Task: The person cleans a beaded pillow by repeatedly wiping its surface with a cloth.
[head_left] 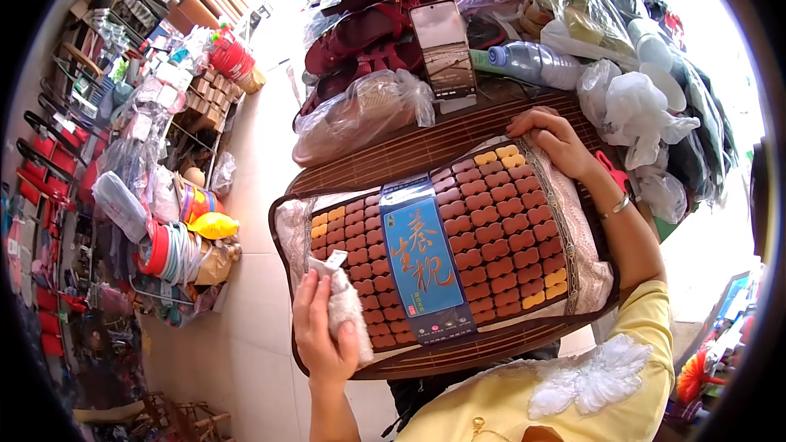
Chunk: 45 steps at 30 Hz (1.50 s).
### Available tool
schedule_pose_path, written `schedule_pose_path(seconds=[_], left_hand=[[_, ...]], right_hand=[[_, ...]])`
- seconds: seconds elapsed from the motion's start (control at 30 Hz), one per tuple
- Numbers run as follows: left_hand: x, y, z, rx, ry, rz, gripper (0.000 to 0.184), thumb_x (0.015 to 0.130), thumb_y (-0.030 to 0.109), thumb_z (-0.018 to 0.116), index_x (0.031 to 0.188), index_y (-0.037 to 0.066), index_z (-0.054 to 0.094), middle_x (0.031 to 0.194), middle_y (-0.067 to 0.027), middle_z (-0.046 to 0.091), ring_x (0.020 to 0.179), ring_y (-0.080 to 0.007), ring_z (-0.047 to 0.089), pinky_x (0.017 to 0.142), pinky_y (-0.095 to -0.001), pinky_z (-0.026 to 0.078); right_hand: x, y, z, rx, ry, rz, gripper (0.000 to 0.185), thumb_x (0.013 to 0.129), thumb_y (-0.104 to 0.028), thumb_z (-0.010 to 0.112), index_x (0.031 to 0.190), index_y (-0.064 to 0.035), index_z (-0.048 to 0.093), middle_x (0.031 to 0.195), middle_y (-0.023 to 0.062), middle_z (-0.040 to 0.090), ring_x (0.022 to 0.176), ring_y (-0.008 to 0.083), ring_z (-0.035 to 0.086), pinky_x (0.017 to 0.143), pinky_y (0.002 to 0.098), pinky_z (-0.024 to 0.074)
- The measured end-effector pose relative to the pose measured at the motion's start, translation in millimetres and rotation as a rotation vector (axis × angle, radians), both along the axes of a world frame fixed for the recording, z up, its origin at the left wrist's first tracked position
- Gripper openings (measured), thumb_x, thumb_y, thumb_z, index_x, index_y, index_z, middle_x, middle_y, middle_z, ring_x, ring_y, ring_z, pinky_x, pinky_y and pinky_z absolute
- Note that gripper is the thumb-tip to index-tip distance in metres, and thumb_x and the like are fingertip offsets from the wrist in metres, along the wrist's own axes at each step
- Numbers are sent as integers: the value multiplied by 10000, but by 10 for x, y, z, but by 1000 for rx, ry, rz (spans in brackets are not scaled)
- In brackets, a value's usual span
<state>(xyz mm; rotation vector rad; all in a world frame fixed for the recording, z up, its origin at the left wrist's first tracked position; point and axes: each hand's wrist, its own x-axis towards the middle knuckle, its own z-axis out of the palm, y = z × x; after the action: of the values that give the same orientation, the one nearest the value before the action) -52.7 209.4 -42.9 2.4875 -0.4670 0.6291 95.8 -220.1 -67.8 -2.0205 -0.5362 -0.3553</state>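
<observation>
A pillow with brown and yellow tiles, pale fabric ends and dark edging lies on a slatted brown surface. Around its middle runs a blue paper band with orange characters. My left hand is closed on a white fluffy cloth at the pillow's left part. At the upper right corner of the pillow rests my right hand, its fingers curled over the edge; their tips are partly hidden. A silver bracelet circles the right wrist.
Beyond the pillow are a phone standing upright, dark red shoes, a plastic bottle and plastic bags. Crowded shelves stand at the left, with a tiled floor beside them.
</observation>
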Motion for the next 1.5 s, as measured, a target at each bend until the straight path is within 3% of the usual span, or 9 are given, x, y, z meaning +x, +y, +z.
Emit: schedule_pose_path(seconds=[0.33,0.53,0.67,0.73,0.83,1.03,1.13,1.23,1.5], left_hand=[[-208,-1158,-3,332,-160,-331,475,937,441,515,1347,214,589,1406,-97,539,1309,-280,509,1158,-507,289],[-102,-677,-21,221,-112,-230,558,925,502,557,1374,169,557,1445,-150,497,1339,-347,474,1171,-521,269],[-111,-97,-16,112,0,25,531,897,298,526,1340,8,553,1400,-238,517,1305,-414,489,1099,-514,362],[-73,75,-77,-59,38,159,508,890,216,494,1345,-3,548,1393,-242,524,1291,-420,499,1095,-498,372],[-86,91,-88,-18,8,249,484,916,174,452,1356,-11,533,1390,-237,529,1301,-413,493,1108,-497,354],[-32,-636,89,156,-85,-73,485,941,190,418,1383,17,517,1398,-216,530,1320,-402,482,1133,-531,301],[-33,-985,105,219,-145,-163,690,905,565,558,1367,54,546,1398,-197,541,1315,-381,497,1152,-522,281],[4,-900,77,267,-145,-193,821,833,688,597,1366,65,550,1400,-189,541,1310,-376,504,1151,-522,288],[20,199,-149,-238,130,112,622,867,226,562,1414,-43,440,1419,-254,485,1319,-418,462,1115,-470,352]], right_hand=[[-15,-4,7,32,40,-1,263,825,-63,488,980,24,682,1051,121,678,1044,240,591,996,377,415],[-28,-12,26,-19,91,-3,314,807,-95,431,978,40,657,1108,155,643,1123,269,565,1045,394,388],[-27,-2,26,17,14,-4,261,832,-56,474,972,33,676,1029,126,678,1035,242,594,979,374,426],[-18,-8,16,-2,1,0,260,835,-55,472,972,34,675,1027,124,679,1030,242,596,976,374,428],[-4,-14,3,30,22,19,260,834,-57,473,972,33,675,1026,122,680,1028,241,596,974,373,429],[-7,-12,20,-6,34,-2,276,820,-67,480,984,29,681,1045,123,679,1043,246,594,985,371,423],[-12,-13,19,-14,39,-19,283,818,-72,482,990,25,684,1054,124,679,1055,248,589,1000,370,412],[-4,-21,1,-9,38,-14,284,819,-73,478,989,22,685,1055,122,679,1061,248,585,1008,371,404],[-5,-19,25,1,27,18,272,821,-66,473,976,29,675,1033,123,677,1033,250,587,978,374,416]])
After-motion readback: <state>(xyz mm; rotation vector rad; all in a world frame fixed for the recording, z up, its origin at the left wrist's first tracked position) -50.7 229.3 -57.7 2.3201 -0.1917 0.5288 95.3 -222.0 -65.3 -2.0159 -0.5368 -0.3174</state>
